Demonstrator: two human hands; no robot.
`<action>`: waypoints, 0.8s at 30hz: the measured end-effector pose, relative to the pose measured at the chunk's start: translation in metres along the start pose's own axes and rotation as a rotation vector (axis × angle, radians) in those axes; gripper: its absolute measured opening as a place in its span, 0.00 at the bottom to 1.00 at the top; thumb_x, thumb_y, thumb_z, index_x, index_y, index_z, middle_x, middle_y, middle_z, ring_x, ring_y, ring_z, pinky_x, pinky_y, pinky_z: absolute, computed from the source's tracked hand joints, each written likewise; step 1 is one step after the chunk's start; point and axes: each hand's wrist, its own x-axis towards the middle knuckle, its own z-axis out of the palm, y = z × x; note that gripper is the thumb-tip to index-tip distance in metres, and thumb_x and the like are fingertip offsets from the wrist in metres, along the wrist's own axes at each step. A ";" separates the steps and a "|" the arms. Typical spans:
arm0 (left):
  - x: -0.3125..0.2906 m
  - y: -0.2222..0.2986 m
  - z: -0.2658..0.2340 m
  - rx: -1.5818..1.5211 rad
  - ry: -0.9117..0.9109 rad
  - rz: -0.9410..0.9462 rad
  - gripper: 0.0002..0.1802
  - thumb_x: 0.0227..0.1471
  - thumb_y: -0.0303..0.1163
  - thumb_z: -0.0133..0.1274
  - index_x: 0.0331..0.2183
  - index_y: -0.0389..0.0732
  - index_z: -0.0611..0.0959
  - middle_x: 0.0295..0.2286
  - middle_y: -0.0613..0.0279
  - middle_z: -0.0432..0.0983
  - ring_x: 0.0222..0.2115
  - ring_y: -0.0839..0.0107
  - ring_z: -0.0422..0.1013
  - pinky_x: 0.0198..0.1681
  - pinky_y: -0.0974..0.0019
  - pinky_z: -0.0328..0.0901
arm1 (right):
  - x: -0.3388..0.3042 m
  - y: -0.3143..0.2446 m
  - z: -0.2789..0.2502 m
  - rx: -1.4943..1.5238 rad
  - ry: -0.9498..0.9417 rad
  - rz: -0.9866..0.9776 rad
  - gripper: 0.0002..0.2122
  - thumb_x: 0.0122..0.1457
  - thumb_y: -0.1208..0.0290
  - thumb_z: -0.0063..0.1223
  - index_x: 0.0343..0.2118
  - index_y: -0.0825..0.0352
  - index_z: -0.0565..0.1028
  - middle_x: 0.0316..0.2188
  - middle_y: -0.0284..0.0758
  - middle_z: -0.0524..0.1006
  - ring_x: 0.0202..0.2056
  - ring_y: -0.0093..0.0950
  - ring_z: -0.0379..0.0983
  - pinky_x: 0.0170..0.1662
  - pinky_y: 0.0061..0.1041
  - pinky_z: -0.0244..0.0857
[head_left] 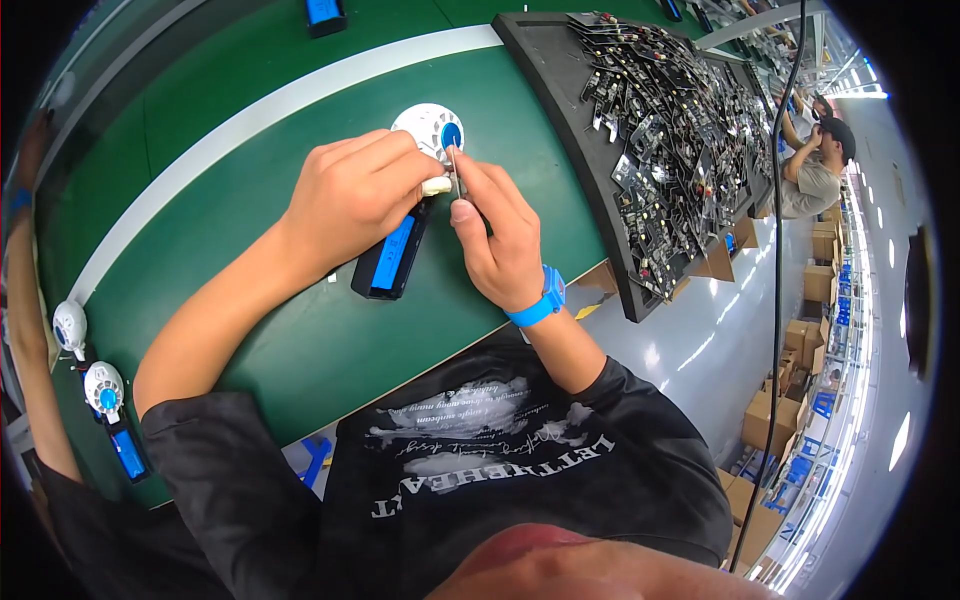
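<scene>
A device with a round white head (424,119), blue at its centre, and a black handle with a blue label (394,254) lies on the green table in front of me. My left hand (355,190) is closed over the device's neck, its fingertips pinching beside a small white part (437,186). From the right, my right hand (495,220) pinches a thin flat piece (457,178) between thumb and forefinger, upright against the device's head. The fingers hide where the pieces meet. A blue watch is on my right wrist.
A black tray (548,75) heaped with small circuit boards (665,140) sits on the right. Two similar white-headed devices (104,390) lie at the left edge, near another person's arm (35,330). A black cable (779,250) hangs at right; cardboard boxes (770,415) stand beyond.
</scene>
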 end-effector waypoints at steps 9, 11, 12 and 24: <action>0.000 -0.007 -0.003 0.145 -0.018 0.177 0.07 0.43 0.27 0.62 0.27 0.41 0.80 0.23 0.65 0.70 0.24 0.67 0.74 0.25 0.63 0.69 | 0.001 -0.004 -0.001 -0.013 -0.030 0.005 0.18 0.65 0.78 0.52 0.57 0.75 0.74 0.46 0.48 0.78 0.43 0.40 0.77 0.48 0.31 0.71; 0.000 -0.008 -0.004 0.157 -0.033 0.191 0.07 0.43 0.27 0.62 0.27 0.41 0.80 0.23 0.65 0.70 0.23 0.67 0.74 0.25 0.64 0.68 | 0.001 -0.006 -0.002 -0.024 -0.029 0.011 0.18 0.64 0.79 0.52 0.57 0.75 0.74 0.46 0.48 0.78 0.43 0.40 0.77 0.49 0.31 0.71; -0.001 -0.009 -0.004 0.133 -0.028 0.185 0.07 0.41 0.25 0.62 0.28 0.41 0.80 0.23 0.64 0.71 0.23 0.65 0.74 0.25 0.63 0.68 | 0.002 -0.006 -0.002 -0.030 -0.028 0.013 0.18 0.64 0.79 0.51 0.57 0.75 0.74 0.46 0.48 0.78 0.43 0.40 0.77 0.49 0.31 0.71; -0.005 -0.016 -0.010 0.119 -0.080 0.285 0.10 0.38 0.25 0.63 0.28 0.38 0.81 0.23 0.61 0.72 0.21 0.65 0.71 0.23 0.64 0.66 | 0.002 -0.003 -0.002 0.029 -0.107 -0.013 0.18 0.64 0.79 0.51 0.57 0.76 0.74 0.44 0.47 0.77 0.40 0.38 0.76 0.47 0.30 0.70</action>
